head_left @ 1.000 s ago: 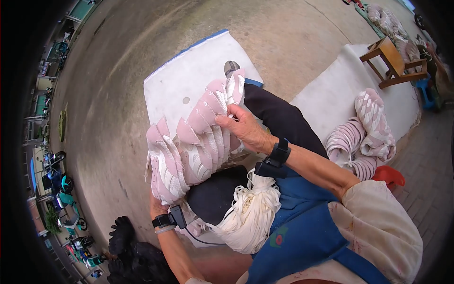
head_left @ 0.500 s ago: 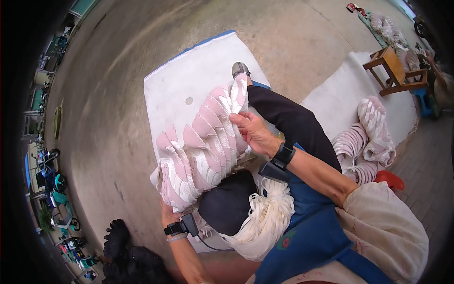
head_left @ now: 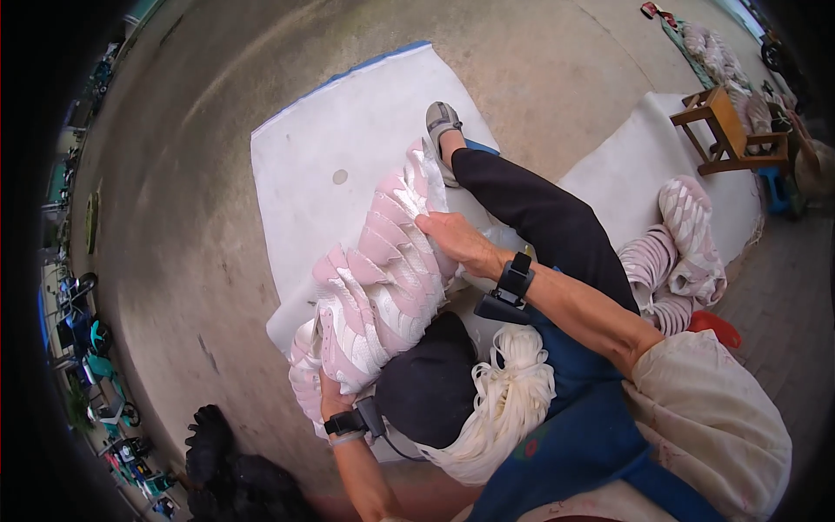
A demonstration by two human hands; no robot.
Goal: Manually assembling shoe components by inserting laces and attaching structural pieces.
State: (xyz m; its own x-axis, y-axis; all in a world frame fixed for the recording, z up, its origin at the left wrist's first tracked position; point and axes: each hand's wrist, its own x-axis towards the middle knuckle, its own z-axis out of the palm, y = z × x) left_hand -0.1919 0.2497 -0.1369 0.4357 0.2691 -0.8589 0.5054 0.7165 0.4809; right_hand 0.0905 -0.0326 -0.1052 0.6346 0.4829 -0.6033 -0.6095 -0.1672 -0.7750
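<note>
A long row of overlapping pink-and-white shoe uppers [head_left: 378,278] stretches slantwise between my hands. My right hand [head_left: 459,244] is closed on the far end, thumb and fingers pinching an upper's edge. At the near end my left hand [head_left: 336,397] grips the uppers from beneath, with its fingers mostly hidden under them. More uppers hang down to the left of that wrist. Just right of the row is my black-clad knee [head_left: 426,374]. Beside it, a thick bundle of cream-white laces [head_left: 513,391] lies over my blue apron [head_left: 574,418].
A white sheet [head_left: 304,183] lies under the work, with my grey shoe [head_left: 444,117] on it. To the right, more bundled uppers [head_left: 687,244] rest near a wooden stool [head_left: 726,130] and a red object [head_left: 716,329]. A black heap [head_left: 235,478] lies lower left; scooters [head_left: 100,365] stand far left.
My left hand has shifted right and slightly down, pushing the near uppers closer to the rest. A gap in the row has narrowed, and more uppers now show left of my left wrist.
</note>
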